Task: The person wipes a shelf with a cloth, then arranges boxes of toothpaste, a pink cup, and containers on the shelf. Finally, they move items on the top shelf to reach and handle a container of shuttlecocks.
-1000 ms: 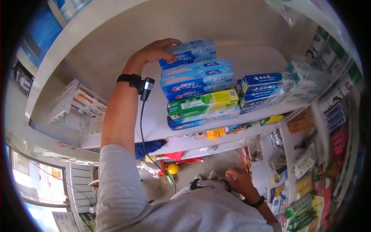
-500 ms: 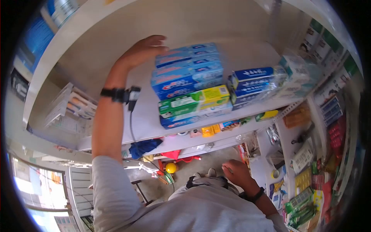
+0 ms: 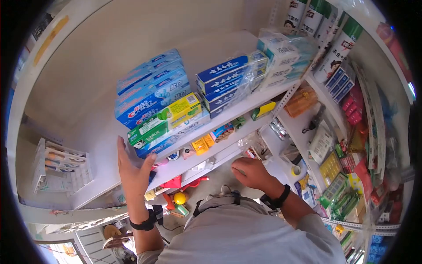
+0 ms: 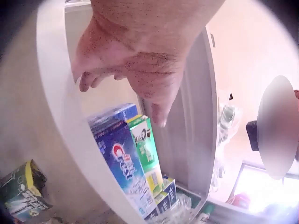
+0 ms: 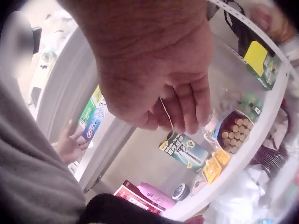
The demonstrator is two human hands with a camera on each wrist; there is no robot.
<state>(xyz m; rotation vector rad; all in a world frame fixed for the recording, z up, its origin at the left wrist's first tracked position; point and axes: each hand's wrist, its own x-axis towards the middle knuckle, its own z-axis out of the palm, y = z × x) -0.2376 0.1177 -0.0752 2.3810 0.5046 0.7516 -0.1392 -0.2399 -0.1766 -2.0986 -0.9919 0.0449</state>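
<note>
In the head view my left hand (image 3: 134,174) is at the shelf's front edge, fingers straight and thumb spread. Its fingertips are right at the near end of a green and yellow Darlie toothpaste box (image 3: 151,131), which lies on a blue and white Crest box (image 5: 95,122). Behind these, several blue Crest boxes (image 3: 145,108) stand in a row. The left wrist view shows my left hand (image 4: 140,70) above the box ends, holding nothing. My right hand (image 3: 257,176) hangs in front of my body with loosely curled fingers; a thin pale line shows beside them in the right wrist view.
Dark blue toothpaste boxes (image 3: 226,72) and plastic-wrapped white boxes (image 3: 281,55) stand farther right. Spray cans (image 3: 338,55) fill the corner. A toothbrush rack (image 3: 63,163) is at the left. The lower shelf holds a razor pack (image 5: 187,151) and yellow packets (image 3: 202,144).
My left hand has left the top of the rear blue box and come down to the front edge near the Darlie box. The row behind is pushed together. The head view has turned right.
</note>
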